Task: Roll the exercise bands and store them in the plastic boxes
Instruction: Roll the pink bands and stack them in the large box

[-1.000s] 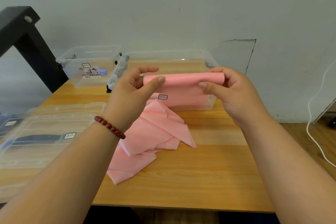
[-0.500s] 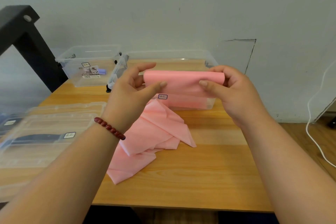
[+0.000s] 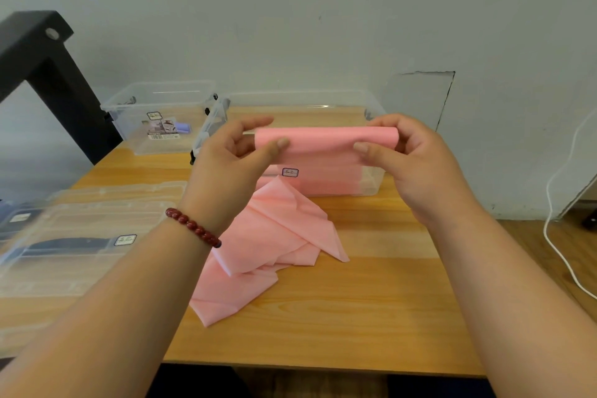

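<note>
The left hand (image 3: pixel 232 155) and the right hand (image 3: pixel 416 158) each pinched one end of the pink exercise band (image 3: pixel 323 142), thumb in front and fingers curled behind, holding its rolled part in the air in front of the clear plastic box (image 3: pixel 371 184). The roll's long axis ran level, left to right; its loose tail (image 3: pixel 268 245) hung down and lay crumpled on the wooden table (image 3: pixel 371 300). It looked thin, light, limp and stretchy, likely to unwind unless gripped at both roll ends

Wooden table (image 3: pixel 371 300), black frame (image 3: pixel 42 68), white cable (image 3: pixel 546 213).
</note>
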